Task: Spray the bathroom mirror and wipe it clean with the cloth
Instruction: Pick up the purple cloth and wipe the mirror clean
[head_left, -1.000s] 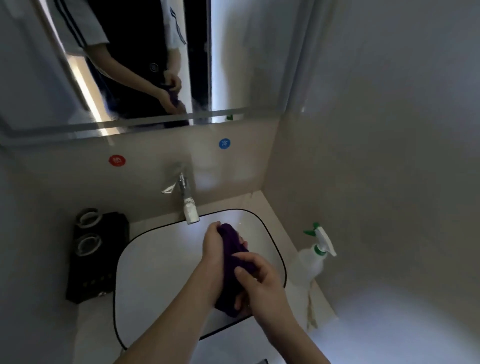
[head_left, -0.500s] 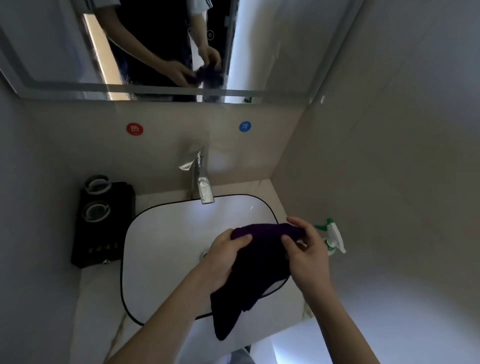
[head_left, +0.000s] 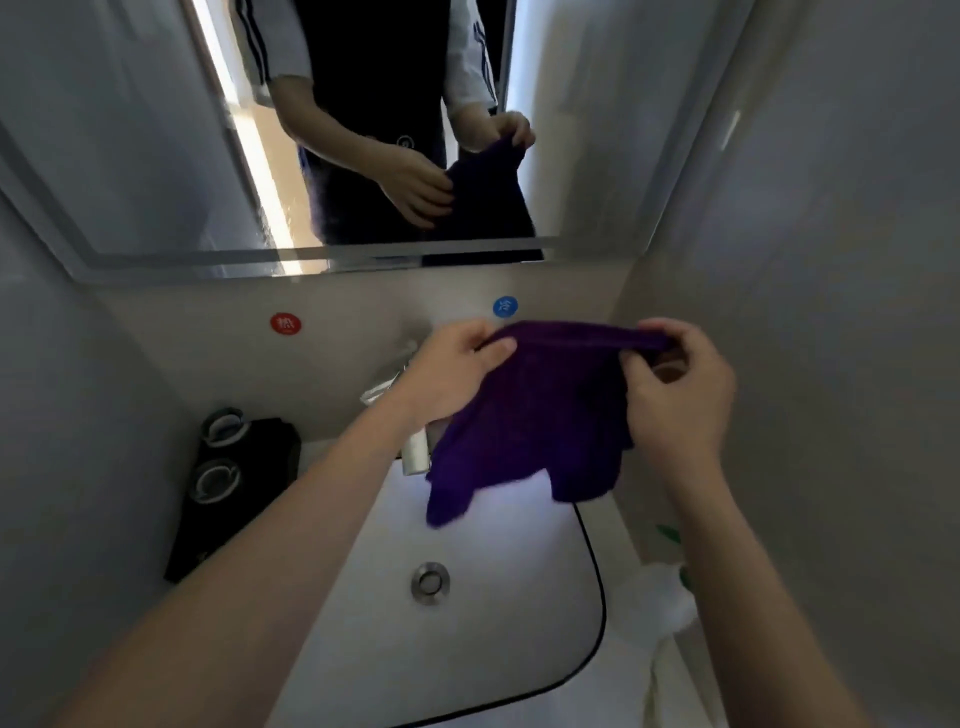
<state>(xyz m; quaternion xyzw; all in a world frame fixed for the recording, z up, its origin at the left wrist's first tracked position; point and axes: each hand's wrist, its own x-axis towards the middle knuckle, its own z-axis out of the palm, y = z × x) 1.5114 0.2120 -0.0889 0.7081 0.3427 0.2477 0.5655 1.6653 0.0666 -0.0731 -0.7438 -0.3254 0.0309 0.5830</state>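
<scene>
A purple cloth (head_left: 530, 426) hangs spread out above the sink, below the mirror (head_left: 156, 156). My left hand (head_left: 447, 374) pinches its upper left corner and my right hand (head_left: 680, 395) pinches its upper right corner. The cloth's lower edge dangles over the basin and hides most of the tap (head_left: 413, 457). The mirror fills the upper part of the view and reflects both hands and the cloth. The spray bottle (head_left: 670, 597) stands at the right of the sink, mostly hidden behind my right forearm, with only a blurred white body and green bits showing.
A white basin (head_left: 467, 649) with a black rim and a metal drain (head_left: 430, 582) lies below the hands. A black holder (head_left: 234, 488) with two ringed openings stands on the counter at the left. Red (head_left: 285, 323) and blue (head_left: 505, 306) round stickers mark the wall. A side wall closes in at the right.
Both hands have risen from over the basin toward the mirror and pulled apart, stretching the bunched cloth open. The view has tilted up, and the spray bottle is now behind my right forearm.
</scene>
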